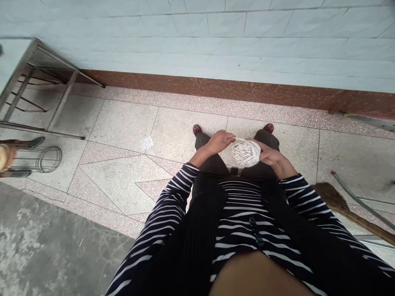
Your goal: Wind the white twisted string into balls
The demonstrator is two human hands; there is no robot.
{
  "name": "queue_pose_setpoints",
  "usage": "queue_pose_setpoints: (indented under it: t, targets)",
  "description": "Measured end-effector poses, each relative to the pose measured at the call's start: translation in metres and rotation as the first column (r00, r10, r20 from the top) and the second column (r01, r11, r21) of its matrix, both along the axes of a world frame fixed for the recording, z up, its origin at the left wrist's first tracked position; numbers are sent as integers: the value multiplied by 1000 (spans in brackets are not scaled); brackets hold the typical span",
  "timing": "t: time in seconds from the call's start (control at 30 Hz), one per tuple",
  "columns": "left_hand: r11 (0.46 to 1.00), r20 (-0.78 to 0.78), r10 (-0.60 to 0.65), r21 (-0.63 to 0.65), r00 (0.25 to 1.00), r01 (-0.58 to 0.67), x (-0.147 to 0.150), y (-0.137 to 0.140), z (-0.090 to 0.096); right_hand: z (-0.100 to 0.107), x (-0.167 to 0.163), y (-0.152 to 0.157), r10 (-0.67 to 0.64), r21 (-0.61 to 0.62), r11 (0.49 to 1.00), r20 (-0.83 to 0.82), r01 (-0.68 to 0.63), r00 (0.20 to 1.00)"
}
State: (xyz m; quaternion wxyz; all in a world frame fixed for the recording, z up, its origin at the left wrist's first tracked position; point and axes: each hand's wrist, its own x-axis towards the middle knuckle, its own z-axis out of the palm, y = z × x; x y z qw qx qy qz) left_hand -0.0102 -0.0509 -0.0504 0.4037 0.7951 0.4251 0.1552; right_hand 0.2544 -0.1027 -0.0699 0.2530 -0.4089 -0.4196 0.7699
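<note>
A white ball of yarn (245, 153) is held above my lap. My right hand (271, 155) grips it from the right side, with part of the fingers hidden behind the ball. To the left, my left hand (220, 142) pinches a strand of the yarn between thumb and fingertips. That strand runs from the pinch over to the top of the ball. Both forearms are in dark sleeves with white stripes.
A metal-legged table (23, 65) stands at the left against the tiled wall (225, 24). Near it are a wire-frame stand (49, 159) and another person's shoes. White paper (146, 143) lies on the floor. A broom (331, 195) and metal tubing (354, 197) are at the right.
</note>
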Motion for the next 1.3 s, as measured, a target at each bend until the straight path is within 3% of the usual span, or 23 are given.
queue_pose_setpoints:
  t: [0.1, 0.2, 0.33, 0.47, 0.63, 0.77, 0.9, 1.03, 1.13, 1.3]
  targets:
    - [980, 31, 113, -168, 993, -106, 1, -13, -15, 12, 3, 0, -127, -5, 992, -119, 128, 985]
    - [951, 121, 145, -292, 982, -104, 8, -31, -22, 21, 2, 6, -237, 49, 968, -124, 245, 963]
    - [937, 284, 171, -343, 944, -66, 22, -48, -26, 20, -13, 11, -438, 155, 887, -12, 435, 899]
    - [899, 226, 269, -407, 936, -160, 28, -57, -36, 6, -31, 1, -539, 334, 815, 136, 474, 831]
    - [825, 335, 347, -554, 876, -115, 23, -73, -46, -11, -34, -17, -615, 625, 685, 221, 374, 757]
    - [780, 388, 411, -618, 825, -98, 20, -84, -52, -19, -35, -28, -651, 768, 600, 308, 222, 693]
    - [734, 316, 473, -658, 822, -169, 20, -90, -59, -23, -47, -41, -621, 806, 590, 416, 47, 665]
    - [600, 346, 615, -788, 708, -136, 20, -100, -59, -25, -54, -50, -594, 811, 579, 488, -81, 640]
    - [544, 427, 659, -839, 619, 0, 19, -108, -52, -23, -54, -54, -593, 832, 529, 504, -167, 628]
    - [514, 483, 702, -852, 524, 98, 25, -113, -39, -8, -54, -56, -582, 838, 405, 545, -366, 604]
